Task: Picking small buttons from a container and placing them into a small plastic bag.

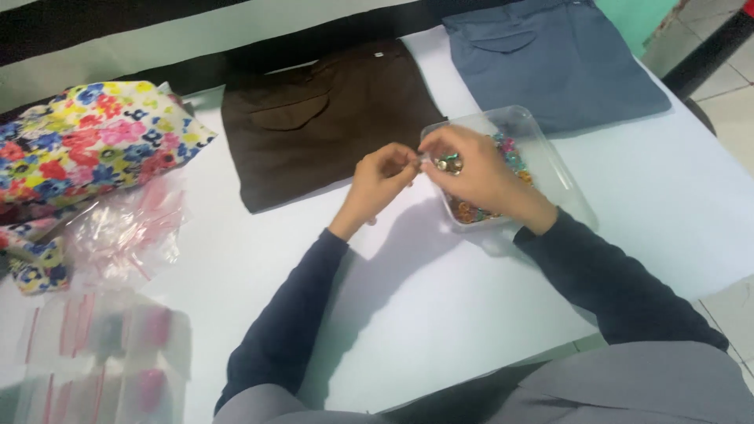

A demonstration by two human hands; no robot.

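Bead tub (559,177) sits at two o'clock; left hand (380,179) and right hand (471,173) pinch one small piece (419,159) together above it.

Both arms wear long dark navy sleeves (298,314), close-fitting, ending at the wrists. Hands bare, no rings or watch visible. Grey garment (628,385) covers the lap at 6 o'clock.
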